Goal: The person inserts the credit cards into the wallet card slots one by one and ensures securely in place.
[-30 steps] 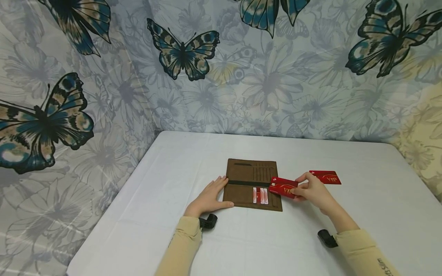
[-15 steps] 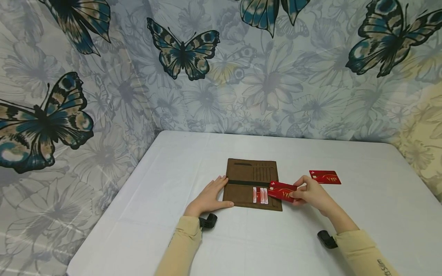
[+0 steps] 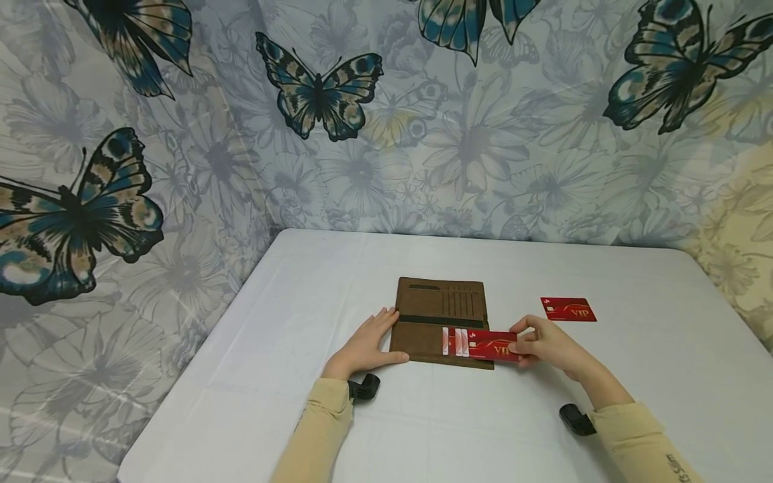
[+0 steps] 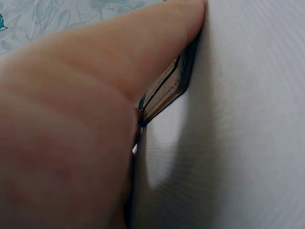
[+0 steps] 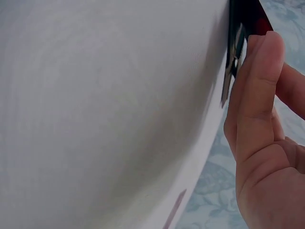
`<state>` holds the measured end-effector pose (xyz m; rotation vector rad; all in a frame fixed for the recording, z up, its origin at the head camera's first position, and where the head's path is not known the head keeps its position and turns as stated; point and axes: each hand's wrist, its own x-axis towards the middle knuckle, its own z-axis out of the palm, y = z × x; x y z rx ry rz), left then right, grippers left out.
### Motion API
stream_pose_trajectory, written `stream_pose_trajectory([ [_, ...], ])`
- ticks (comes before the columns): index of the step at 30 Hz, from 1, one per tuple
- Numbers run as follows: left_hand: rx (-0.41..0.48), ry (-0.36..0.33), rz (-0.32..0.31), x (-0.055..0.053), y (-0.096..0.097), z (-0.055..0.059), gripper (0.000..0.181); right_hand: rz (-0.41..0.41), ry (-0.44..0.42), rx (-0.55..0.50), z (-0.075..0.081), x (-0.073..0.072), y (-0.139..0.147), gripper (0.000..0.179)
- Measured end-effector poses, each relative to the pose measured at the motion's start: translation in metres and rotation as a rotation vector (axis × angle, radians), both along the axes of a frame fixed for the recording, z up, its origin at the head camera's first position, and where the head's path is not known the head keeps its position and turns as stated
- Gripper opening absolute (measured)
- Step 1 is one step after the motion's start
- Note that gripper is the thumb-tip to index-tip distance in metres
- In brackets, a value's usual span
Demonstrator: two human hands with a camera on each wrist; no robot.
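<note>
A brown wallet (image 3: 423, 345) lies unfolded on the table, its upper half showing bare card slots. My left hand (image 3: 366, 345) rests at the wallet's left edge, fingers straight and thumb on the lower left corner. With my right hand (image 3: 546, 345) I pinch a red VIP card (image 3: 488, 343) by its right end. The card lies level over the lower right half, its left end against several red-and-white card edges (image 3: 455, 341) in the slots. Whether it has entered a slot I cannot tell. In the right wrist view, the thumb and fingers (image 5: 259, 90) meet at the card's edge.
A second red VIP card (image 3: 569, 309) lies flat on the table to the right of the wallet, beyond my right hand. The white-covered table (image 3: 272, 429) runs back to a wall hanging (image 3: 471, 154) with butterflies. A black wrist camera (image 3: 576, 420) sits below my right hand.
My right hand has moved slightly down, and the card has turned from tilted to level, shifting down into line with the lower slots. My left hand and the wallet have stayed still.
</note>
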<state>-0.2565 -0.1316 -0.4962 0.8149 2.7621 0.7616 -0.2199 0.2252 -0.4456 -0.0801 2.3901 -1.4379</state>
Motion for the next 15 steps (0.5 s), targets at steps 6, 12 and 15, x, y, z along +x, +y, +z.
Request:
stream_pose_trajectory([
  [6, 0.013, 0.006, -0.008, 0.0003, 0.0007, 0.0001, 0.092, 0.005, 0.000, 0.020, -0.0006, -0.0010, 0.0009, 0.038],
  [12, 0.008, -0.001, -0.002, 0.0008, 0.0003, 0.0018, 0.091, -0.007, 0.013, 0.022, -0.0025, -0.0032, -0.0021, 0.038],
  [15, 0.008, -0.002, 0.002, 0.0008, -0.0003, 0.0015, 0.092, -0.019, 0.011, 0.031, -0.0030, -0.0033, -0.0046, 0.038],
])
